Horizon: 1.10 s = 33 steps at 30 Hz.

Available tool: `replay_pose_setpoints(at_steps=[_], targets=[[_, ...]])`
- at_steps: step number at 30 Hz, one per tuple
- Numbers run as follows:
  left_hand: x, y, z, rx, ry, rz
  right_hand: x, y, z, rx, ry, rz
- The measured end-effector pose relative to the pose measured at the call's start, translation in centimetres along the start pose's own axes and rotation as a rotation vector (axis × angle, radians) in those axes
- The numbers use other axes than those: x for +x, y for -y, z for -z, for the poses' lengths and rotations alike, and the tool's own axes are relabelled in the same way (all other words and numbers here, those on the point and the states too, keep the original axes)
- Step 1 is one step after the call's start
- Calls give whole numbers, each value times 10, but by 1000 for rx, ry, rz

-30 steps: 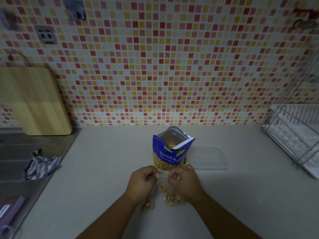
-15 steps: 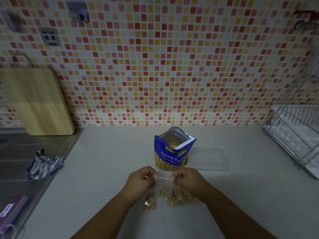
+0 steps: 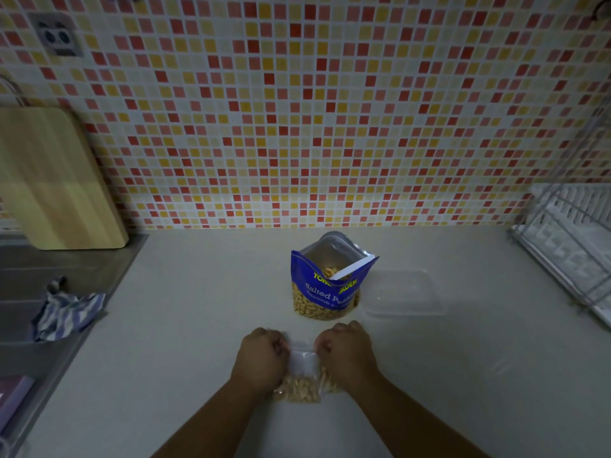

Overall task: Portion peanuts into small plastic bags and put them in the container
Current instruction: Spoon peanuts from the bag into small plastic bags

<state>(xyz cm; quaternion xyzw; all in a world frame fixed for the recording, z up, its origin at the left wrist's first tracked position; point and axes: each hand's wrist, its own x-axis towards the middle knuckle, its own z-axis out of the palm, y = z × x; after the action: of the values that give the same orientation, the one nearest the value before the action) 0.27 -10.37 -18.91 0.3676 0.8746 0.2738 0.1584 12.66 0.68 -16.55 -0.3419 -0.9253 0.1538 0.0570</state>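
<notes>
At the near edge, left hand (image 3: 261, 358): knuckles up; fingers curled tight and clamped on the left top corner of the small plastic bag (image 3: 302, 361); fingertips hidden beneath the hand
right hand (image 3: 347, 353): knuckles up; fingers curled and pinching the bag's right top corner; bare forearm runs in from the bottom right
small plastic bag: clear; lies on the countertop (image 3: 198, 325) between the two hands, its top edge stretched from one to the other; whether the seal is closed cannot be told
peanuts (image 3: 299, 390): pale heap in the bag's near end; partly covered by both wrists
countertop: pale, plain, dimly lit
peanut packet (image 3: 325, 292): blue, lettered "Salted P…"; stands upright just beyond the hands, apart from them; top open, silver lining showing; nuts visible inside and through the clear lower panel
container (image 3: 401, 292): clear, shallow, rectangular; on the countertop just right of the packet; too dim to tell its contents
purplish object (image 3: 13, 396): bottom left, cut by the frame; kind cannot be told
cloth (image 3: 67, 314): blue-and-white striped, crumpled; at the sink's edge, far left
sink (image 3: 39, 269): steel; left of the countertop
dish rack (image 3: 568, 239): white tray with wire frame; far right, by the wall
cutting board (image 3: 49, 180): wooden; leans upright against the wall behind the sink
tiled wall (image 3: 297, 110): small mosaic squares in red, orange, yellow and cream
socket (image 3: 56, 36): on the wall, upper left
</notes>
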Motion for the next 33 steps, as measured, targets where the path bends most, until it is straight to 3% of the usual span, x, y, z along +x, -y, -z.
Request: replay_pose_setpoints(at_steps=[3,7,10,13,16,20,26,30,33], targets=[[0,1,-3,17,-1,21,4,-18,1,54,-34,-57],[-1,-1,-5,28,-57,-3,7,-49,16,186,-81,-266],[-2,-14,-9,33,-98,-99,6,-61,21,222,14,-372],[3,-32,-20,92,-5,-198,6,-61,15,143,154,-328],[9,-42,-29,282,102,-209,5,-58,12,123,156,-344],[12,-45,-35,322,153,-156,1,-52,10,226,128,-419],[16,-46,-32,91,128,-114,-4,-57,11,647,75,-462],[13,-53,-22,-175,118,-102,-10,-64,10,799,82,-445],[7,-56,-18,-226,123,-140,-15,-61,17,833,44,-380]])
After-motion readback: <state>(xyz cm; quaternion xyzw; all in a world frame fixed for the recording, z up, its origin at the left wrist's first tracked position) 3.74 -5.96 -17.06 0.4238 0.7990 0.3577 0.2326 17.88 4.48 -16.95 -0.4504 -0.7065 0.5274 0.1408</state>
